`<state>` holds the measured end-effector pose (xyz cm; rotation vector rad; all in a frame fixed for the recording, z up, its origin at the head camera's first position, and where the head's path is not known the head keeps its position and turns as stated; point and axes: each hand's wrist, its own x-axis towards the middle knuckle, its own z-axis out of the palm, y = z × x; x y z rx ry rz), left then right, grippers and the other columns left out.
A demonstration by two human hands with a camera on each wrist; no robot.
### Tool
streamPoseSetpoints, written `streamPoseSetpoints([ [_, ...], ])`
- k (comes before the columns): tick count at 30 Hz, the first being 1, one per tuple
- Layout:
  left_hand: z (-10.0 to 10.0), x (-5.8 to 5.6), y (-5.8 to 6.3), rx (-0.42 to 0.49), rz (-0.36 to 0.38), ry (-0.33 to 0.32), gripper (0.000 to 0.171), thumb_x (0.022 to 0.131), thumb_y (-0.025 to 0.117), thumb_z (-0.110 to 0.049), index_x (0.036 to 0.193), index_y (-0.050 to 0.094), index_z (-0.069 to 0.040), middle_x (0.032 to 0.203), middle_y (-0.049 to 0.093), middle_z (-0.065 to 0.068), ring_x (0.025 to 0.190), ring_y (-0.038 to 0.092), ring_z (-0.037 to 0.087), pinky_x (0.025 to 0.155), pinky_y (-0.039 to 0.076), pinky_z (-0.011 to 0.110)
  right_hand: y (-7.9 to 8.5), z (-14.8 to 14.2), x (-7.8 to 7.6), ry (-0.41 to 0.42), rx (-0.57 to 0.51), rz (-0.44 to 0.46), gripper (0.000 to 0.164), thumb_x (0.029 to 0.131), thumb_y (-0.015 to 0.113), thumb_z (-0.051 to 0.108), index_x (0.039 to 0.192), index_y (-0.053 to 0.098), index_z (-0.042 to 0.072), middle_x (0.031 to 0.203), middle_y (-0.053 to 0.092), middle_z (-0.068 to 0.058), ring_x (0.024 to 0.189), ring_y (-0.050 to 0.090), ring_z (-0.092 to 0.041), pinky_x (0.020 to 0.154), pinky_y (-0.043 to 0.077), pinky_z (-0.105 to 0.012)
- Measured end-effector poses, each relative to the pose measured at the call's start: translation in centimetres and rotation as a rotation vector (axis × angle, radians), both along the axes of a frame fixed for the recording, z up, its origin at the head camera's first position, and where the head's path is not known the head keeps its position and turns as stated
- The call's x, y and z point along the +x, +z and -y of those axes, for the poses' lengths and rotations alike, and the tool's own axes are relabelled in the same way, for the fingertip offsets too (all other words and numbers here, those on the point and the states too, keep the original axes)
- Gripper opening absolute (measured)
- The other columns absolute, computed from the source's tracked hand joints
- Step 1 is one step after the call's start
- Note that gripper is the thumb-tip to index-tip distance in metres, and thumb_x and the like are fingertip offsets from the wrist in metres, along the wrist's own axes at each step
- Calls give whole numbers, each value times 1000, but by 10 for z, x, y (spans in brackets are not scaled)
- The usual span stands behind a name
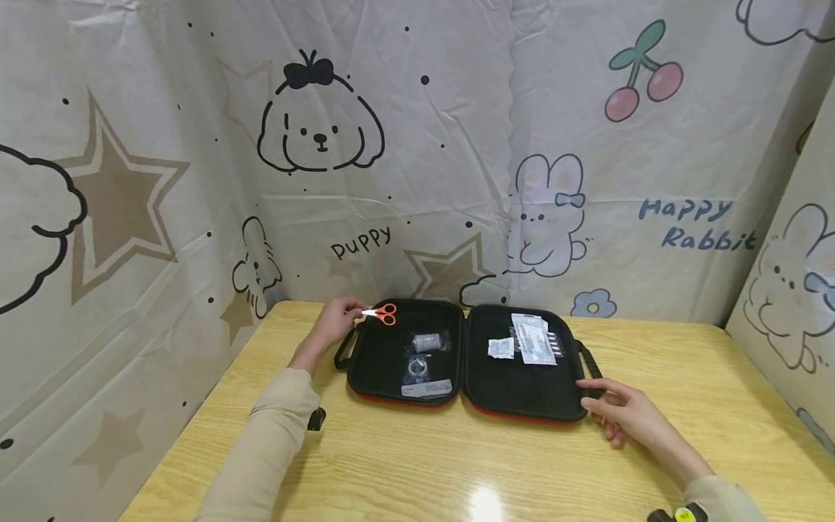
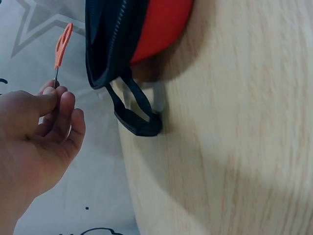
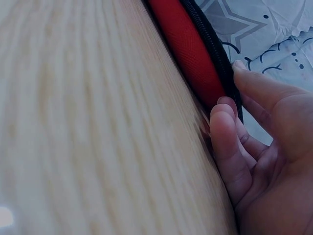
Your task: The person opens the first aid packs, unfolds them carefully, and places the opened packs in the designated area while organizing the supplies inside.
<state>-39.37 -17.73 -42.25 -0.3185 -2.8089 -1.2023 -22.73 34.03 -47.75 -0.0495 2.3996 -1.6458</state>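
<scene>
My left hand point(image 1: 338, 319) pinches small orange-handled scissors point(image 1: 386, 314) by the metal blades, with the loops pointing right over the back left corner of an open black case point(image 1: 509, 395). In the left wrist view, the scissors' orange handle point(image 2: 63, 45) stands up from between thumb and finger, apart from the case. At the case's front right corner, my right hand point(image 1: 629, 413) holds the rim with thumb and fingers. The right wrist view shows fingertips on the case's red shell point(image 3: 195, 54) and black zip edge.
Inside the left half lie a wrapped roll point(image 1: 427, 343), a bagged ring-shaped item point(image 1: 417, 368) and a flat clear packet point(image 1: 426, 389). Several white packets point(image 1: 536, 341) lie in the right half. Handles stick out from both sides. A patterned cloth point(image 1: 417, 181) hangs behind the wooden table point(image 1: 391, 464).
</scene>
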Motion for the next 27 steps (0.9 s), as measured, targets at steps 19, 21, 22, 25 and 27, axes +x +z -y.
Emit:
streamPoseSetpoints([
  [19,-8,-1,-9,-254,-34,-58,20,100,52,-4,108,70,2,100,70,16,84,61,24,76,50,37,-8,-2,0,-20,9,-15,58,96,66,29,145,46,4,77,57,-7,50,53,-13,46,52,-33],
  [21,-13,-1,-8,-301,-40,-64,20,100,53,-5,107,71,1,104,71,15,91,64,26,84,52,42,-8,-2,0,-25,11,-10,58,95,67,30,144,46,5,77,57,-6,50,52,-13,46,52,-33],
  [22,-16,-1,-7,-324,-43,-66,20,100,54,-6,107,71,1,105,71,15,95,65,27,88,51,43,-8,-2,0,-24,13,-10,59,95,67,30,144,46,5,77,57,-6,50,52,-13,46,52,-33],
  [25,-25,-2,-8,-393,-64,-73,20,100,55,-11,107,72,-2,106,72,14,99,66,29,92,51,46,-6,-1,-1,-25,16,-11,59,95,67,31,144,47,6,77,57,-6,51,52,-12,46,52,-33],
  [27,-30,-3,-8,-429,-79,-64,20,100,56,-13,106,73,-4,106,72,12,100,66,29,93,51,46,-5,0,-1,-26,13,-9,59,94,68,32,144,47,7,76,57,-6,50,52,-12,46,52,-32],
])
